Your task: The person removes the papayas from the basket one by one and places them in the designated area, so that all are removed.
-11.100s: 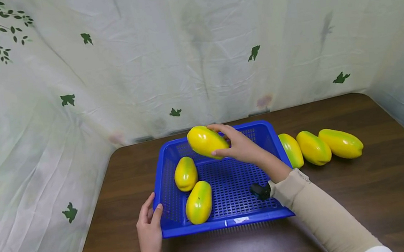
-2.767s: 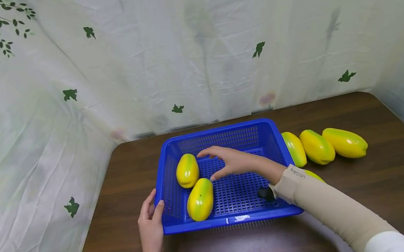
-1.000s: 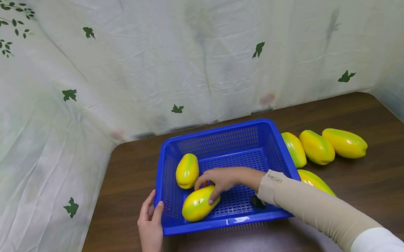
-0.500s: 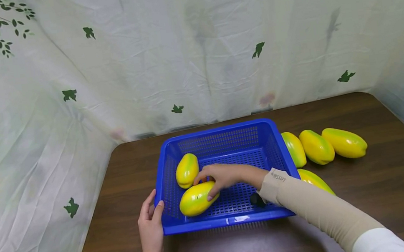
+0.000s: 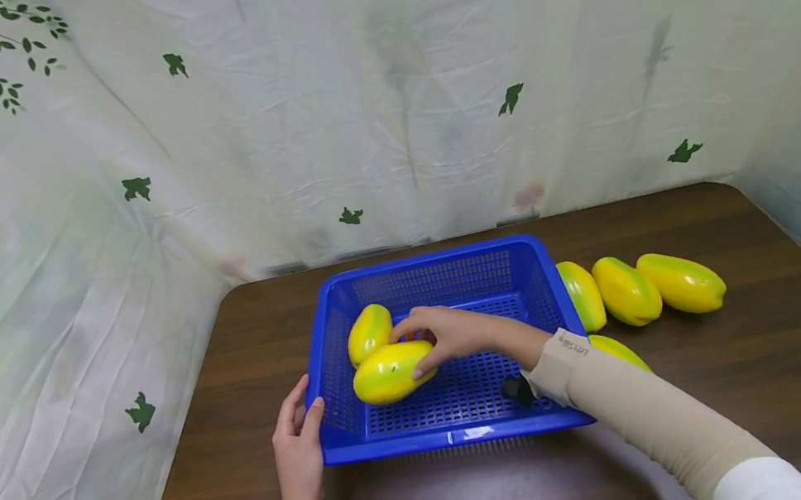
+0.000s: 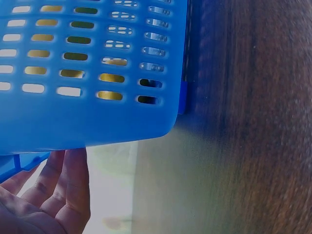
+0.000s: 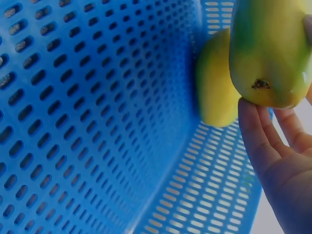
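In the head view my right hand (image 5: 448,334) holds a yellow-green papaya (image 5: 391,373) by its right end, thumb in front and fingers behind, above the floor of a blue plastic basket (image 5: 468,435). A second papaya (image 5: 369,330) lies behind it, at the basket's left side. In the right wrist view the held papaya (image 7: 270,53) shows a dark scar at its end, fingertips against it. My left hand (image 5: 299,446) grips the basket's left rim; in the left wrist view its fingers (image 6: 73,190) reach up under the rim.
Right of the basket, three papayas (image 5: 628,291) lie in a row on the brown wooden table (image 5: 783,370). Another papaya (image 5: 619,351) is partly hidden by my right sleeve. A patterned cloth (image 5: 384,118) hangs behind the table.
My right hand has taken hold of the front papaya in the basket, turned it sideways and raised it. Earlier it held another papaya above the basket. My left hand stays at the rim.
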Available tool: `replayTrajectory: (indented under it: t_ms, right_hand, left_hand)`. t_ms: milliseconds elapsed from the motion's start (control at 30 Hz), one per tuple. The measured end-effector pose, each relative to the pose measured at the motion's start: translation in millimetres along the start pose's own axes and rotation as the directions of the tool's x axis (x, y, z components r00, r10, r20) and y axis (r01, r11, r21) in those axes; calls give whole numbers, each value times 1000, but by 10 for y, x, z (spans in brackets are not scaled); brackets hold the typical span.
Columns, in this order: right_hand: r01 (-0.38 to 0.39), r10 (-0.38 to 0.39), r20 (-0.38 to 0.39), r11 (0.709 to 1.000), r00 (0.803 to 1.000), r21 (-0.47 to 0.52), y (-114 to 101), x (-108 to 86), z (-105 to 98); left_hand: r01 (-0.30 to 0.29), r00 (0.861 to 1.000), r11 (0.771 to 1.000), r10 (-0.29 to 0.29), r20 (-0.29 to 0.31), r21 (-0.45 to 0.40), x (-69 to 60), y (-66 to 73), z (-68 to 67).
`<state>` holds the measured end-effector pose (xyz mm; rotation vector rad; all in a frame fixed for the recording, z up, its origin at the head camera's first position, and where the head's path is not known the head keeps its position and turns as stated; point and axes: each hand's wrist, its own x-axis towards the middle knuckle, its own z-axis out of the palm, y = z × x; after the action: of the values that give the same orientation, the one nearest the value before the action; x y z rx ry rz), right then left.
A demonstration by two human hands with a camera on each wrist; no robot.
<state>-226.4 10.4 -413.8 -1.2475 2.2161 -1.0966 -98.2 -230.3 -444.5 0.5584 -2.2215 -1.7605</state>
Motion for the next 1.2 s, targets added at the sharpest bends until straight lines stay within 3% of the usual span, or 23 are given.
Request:
replayTrajectory:
  t_ms: [300,667,1200]
  right_hand:
    - [15,-5,-156,997,988,69,-8,-109,-115]
    - [-4,28,-255,996,966,91,-91,-237,-221]
    - [12,24,-435,997,900,81,-203,-488,-320]
  left_hand:
    - [-12,1000,1000,12,-3,3,-3,4,2]
    - [-20,1000,1000,20,-6,-10,-1,-11,4]
    - [-13,1000,1000,13,5,-6,5,-21,3]
